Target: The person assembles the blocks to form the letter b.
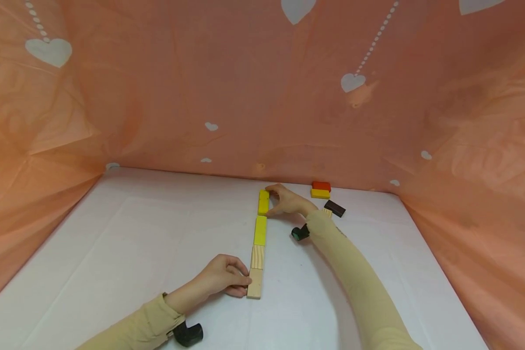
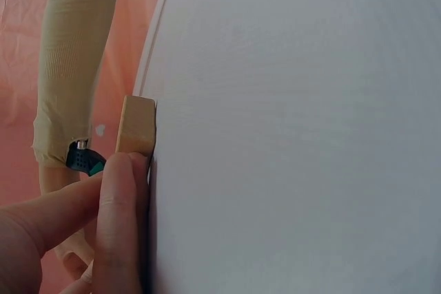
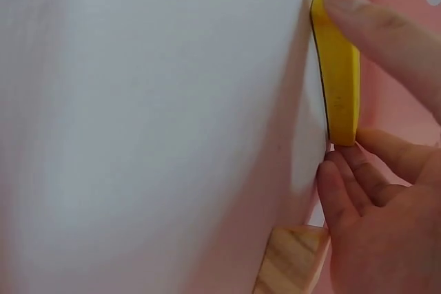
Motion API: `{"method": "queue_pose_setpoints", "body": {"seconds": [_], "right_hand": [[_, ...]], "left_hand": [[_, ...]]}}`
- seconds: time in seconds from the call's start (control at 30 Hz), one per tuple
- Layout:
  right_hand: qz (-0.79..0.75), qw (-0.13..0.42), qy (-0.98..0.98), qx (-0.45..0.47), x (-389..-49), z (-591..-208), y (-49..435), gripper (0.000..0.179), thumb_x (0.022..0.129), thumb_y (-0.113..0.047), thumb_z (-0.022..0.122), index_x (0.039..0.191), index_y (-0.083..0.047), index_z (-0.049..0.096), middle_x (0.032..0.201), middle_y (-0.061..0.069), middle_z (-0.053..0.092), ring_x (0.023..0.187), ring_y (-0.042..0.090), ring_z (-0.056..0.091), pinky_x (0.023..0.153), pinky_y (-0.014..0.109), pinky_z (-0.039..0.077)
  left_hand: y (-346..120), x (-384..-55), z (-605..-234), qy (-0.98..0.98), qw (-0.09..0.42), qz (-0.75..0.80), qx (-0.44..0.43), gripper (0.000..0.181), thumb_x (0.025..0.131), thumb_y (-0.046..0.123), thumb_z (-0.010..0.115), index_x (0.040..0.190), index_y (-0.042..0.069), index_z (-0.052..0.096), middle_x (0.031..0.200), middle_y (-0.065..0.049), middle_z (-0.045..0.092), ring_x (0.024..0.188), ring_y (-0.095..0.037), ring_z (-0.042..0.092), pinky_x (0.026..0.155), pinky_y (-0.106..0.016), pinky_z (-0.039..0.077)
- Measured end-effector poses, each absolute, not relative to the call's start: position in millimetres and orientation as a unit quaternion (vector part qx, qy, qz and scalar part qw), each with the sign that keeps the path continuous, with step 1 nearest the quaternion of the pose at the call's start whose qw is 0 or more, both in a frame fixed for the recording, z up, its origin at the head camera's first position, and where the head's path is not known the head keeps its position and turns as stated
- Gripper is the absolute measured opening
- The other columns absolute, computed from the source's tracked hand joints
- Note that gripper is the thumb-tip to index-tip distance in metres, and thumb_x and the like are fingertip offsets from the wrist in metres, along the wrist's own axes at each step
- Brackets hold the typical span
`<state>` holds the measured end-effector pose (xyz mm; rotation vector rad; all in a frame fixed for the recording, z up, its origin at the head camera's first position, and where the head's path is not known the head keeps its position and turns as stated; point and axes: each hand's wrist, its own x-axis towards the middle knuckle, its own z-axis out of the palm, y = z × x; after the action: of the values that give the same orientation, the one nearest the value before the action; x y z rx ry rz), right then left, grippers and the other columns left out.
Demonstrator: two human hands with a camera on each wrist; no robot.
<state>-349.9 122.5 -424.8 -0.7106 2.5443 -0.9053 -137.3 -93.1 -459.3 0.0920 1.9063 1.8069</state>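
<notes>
A straight row of small blocks runs away from me in the head view. At its far end is a yellow block [image 1: 264,202]. Nearer come a second, paler yellow block [image 1: 260,230], a striped wooden block [image 1: 257,256] and a plain wooden block [image 1: 254,284]. My right hand [image 1: 287,200] grips the far yellow block, thumb near one end and a fingertip at the other, as the right wrist view [image 3: 340,67] also shows. With bent fingers and thumb, my left hand [image 1: 224,276] holds the plain wooden block by its left edge; the fingertips partly cover it.
Back right lie a red block [image 1: 321,185], another yellow block [image 1: 320,194], a dark brown block [image 1: 335,208] and a striped wooden block [image 1: 327,212] partly behind the right wrist. An orange cloth [image 1: 245,97] with hearts borders the white table [image 1: 166,218]. Black devices [image 1: 191,335] sit at both wrists.
</notes>
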Motion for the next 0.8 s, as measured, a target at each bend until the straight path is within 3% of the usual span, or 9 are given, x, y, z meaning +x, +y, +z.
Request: {"method": "queue_pose_setpoints", "body": {"seconds": [0.23, 0.4, 0.57, 0.8], "right_hand": [[-0.308, 0.178, 0.901, -0.248, -348.3, -423.0, 123.3, 0.083, 0.078, -0.027, 0.082, 0.144, -0.005, 0.036, 0.145, 0.011, 0.038, 0.131, 0.026, 0.037, 0.114, 0.037, 0.028], [-0.315, 0.178, 0.900, -0.241, -348.1, -420.2, 123.0, 0.066, 0.089, -0.033, 0.070, 0.143, -0.008, 0.041, 0.143, 0.009, 0.041, 0.128, 0.025, 0.039, 0.113, 0.040, 0.030], [-0.328, 0.172, 0.894, -0.252, -350.4, -421.7, 122.3, 0.053, 0.093, -0.024, 0.064, 0.140, -0.006, 0.046, 0.140, 0.011, 0.045, 0.126, 0.025, 0.042, 0.111, 0.040, 0.032], [-0.322, 0.162, 0.896, -0.259, -352.0, -422.0, 120.8, 0.050, 0.093, -0.017, 0.064, 0.138, -0.004, 0.047, 0.137, 0.012, 0.048, 0.121, 0.026, 0.044, 0.109, 0.039, 0.036]], "left_hand": [[-92.9, -137.1, -456.4, 0.699, 0.258, 0.667, 0.033, 0.020, 0.082, 0.000, 0.073, 0.096, -0.006, 0.060, 0.072, -0.010, 0.068, 0.058, -0.014, 0.065, 0.058, -0.028, 0.060], [-93.0, -137.4, -456.8, 0.698, 0.257, 0.667, 0.037, 0.019, 0.083, 0.001, 0.073, 0.095, -0.006, 0.060, 0.072, -0.011, 0.068, 0.057, -0.013, 0.065, 0.057, -0.027, 0.059], [-92.9, -137.3, -457.0, 0.699, 0.257, 0.667, 0.038, 0.020, 0.083, 0.001, 0.072, 0.096, -0.006, 0.060, 0.073, -0.011, 0.068, 0.058, -0.014, 0.065, 0.058, -0.028, 0.060], [-93.5, -139.3, -457.2, 0.702, 0.257, 0.664, 0.037, 0.019, 0.082, 0.001, 0.073, 0.095, -0.006, 0.060, 0.071, -0.010, 0.067, 0.057, -0.014, 0.065, 0.057, -0.027, 0.059]]}}
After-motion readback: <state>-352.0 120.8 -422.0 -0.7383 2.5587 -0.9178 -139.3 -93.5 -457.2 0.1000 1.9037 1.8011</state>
